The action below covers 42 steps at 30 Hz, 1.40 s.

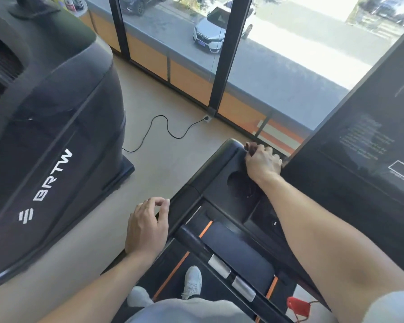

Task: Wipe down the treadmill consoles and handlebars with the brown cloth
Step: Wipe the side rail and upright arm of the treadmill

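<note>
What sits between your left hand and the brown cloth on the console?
Head view: between the left hand and the brown cloth, gripped by the right hand, lies only bare black console with a round cup recess.

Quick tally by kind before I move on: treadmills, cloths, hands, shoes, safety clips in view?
Treadmills: 2 (near one, BRTW one)
Brown cloth: 1
Hands: 2 (left hand, right hand)
White shoes: 2 ()
Red safety clip: 1
Total: 8

Right hand point(262, 163) reaching forward, fingers curled in a grip; left hand point(147, 226) hovering, fingers relaxed
</note>
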{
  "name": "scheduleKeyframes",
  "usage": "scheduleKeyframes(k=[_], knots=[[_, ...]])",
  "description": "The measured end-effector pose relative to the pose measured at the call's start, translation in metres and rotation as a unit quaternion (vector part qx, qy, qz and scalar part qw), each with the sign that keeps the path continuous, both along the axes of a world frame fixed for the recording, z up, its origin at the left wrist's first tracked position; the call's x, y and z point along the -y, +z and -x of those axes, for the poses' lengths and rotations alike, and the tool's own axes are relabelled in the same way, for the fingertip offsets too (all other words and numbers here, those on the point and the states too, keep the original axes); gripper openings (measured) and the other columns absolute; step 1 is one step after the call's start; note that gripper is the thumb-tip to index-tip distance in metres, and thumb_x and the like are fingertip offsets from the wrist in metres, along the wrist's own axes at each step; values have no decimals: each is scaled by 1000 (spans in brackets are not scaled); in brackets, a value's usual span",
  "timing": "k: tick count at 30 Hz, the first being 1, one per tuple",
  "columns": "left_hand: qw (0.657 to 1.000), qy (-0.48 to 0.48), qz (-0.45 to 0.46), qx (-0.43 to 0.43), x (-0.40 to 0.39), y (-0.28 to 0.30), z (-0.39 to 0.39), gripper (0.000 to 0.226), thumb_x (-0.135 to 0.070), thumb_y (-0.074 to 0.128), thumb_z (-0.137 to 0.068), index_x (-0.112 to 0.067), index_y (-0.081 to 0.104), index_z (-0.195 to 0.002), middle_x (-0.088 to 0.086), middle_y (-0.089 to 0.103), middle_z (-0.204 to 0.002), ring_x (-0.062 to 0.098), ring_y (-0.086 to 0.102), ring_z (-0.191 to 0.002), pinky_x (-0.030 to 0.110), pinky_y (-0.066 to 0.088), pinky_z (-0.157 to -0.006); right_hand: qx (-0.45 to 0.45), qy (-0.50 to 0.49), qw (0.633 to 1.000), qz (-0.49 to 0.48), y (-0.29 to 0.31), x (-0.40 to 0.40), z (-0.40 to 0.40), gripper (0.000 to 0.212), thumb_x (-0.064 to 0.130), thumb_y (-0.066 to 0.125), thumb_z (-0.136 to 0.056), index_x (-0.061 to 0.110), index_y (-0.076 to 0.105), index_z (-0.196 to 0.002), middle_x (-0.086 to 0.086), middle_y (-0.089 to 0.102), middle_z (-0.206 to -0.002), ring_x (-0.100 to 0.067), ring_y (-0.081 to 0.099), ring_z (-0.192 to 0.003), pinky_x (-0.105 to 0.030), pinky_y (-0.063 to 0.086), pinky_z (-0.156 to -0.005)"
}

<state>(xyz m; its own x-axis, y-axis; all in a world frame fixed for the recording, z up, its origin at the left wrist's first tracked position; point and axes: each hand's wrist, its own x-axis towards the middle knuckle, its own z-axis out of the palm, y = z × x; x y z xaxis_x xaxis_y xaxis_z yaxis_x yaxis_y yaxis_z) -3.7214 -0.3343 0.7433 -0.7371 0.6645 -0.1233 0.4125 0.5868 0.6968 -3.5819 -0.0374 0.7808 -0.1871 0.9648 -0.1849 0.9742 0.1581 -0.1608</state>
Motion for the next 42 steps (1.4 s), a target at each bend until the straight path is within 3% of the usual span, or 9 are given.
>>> scheduleKeyframes(k=[7,13,20,24,28,34,37,40,42], knots=[[1000,3,-11,3,0,3,0,29,-47,41,-103,-27,63,-101,-16,61,-99,16,55,-102,38,45,-92,96,99,986,91,24,71,-11,86,48,65,-90,14,25,-159,-16,20,-166,-50,30,-144,-52,36,-117],[1000,4,-16,-2,1,2,-1,30,-47,41,-103,-27,63,-100,-10,69,-102,18,58,-102,39,45,-92,105,173,979,28,31,130,-10,41,50,54,-89,19,56,-117,-6,67,-122,-32,61,-112,-40,44,-88],[1000,4,-22,-10,3,1,-2,27,-43,45,-103,-25,64,-99,-10,69,-100,20,58,-100,38,44,-89,16,148,981,121,33,104,-11,35,44,57,-85,20,61,-110,-2,65,-116,-29,58,-112,-38,45,-95],[1000,-3,-23,-14,4,2,-3,26,-44,45,-103,-26,63,-99,-11,69,-100,19,58,-100,38,45,-89,123,210,959,143,40,97,-24,24,44,53,-88,26,63,-101,2,64,-102,-28,62,-106,-33,40,-79],[1000,3,-29,-10,6,0,-2,25,-42,47,-103,-24,64,-100,-9,69,-103,19,58,-102,39,46,-90,174,192,962,81,27,99,-2,45,39,46,-93,12,64,-124,-11,64,-126,-32,53,-120,-40,37,-101],[998,12,-59,-15,8,-7,-1,24,-41,48,-102,-24,65,-101,-9,68,-105,17,58,-103,35,45,-94,116,217,962,113,35,93,-18,18,36,58,-84,25,65,-97,0,67,-101,-27,60,-102,-36,41,-84],[998,-3,-56,-25,7,-7,-1,22,-40,48,-103,-24,65,-103,-10,67,-108,15,57,-104,34,45,-95,-55,72,976,198,59,72,-21,20,34,61,-84,26,74,-97,1,73,-94,-22,68,-88,-30,48,-70],[998,4,-59,-18,9,-7,0,23,-41,47,-103,-26,64,-104,-12,64,-108,14,57,-105,35,46,-95,-221,-18,973,71,68,73,-10,27,36,57,-86,28,71,-108,1,71,-96,-26,67,-89,-33,51,-76],[998,7,-60,-19,9,-7,-1,23,-41,47,-103,-25,64,-104,-12,64,-108,13,57,-104,35,47,-95,-200,11,979,31,59,92,6,36,42,54,-86,31,67,-119,-2,69,-103,-30,64,-99,-38,52,-87]])
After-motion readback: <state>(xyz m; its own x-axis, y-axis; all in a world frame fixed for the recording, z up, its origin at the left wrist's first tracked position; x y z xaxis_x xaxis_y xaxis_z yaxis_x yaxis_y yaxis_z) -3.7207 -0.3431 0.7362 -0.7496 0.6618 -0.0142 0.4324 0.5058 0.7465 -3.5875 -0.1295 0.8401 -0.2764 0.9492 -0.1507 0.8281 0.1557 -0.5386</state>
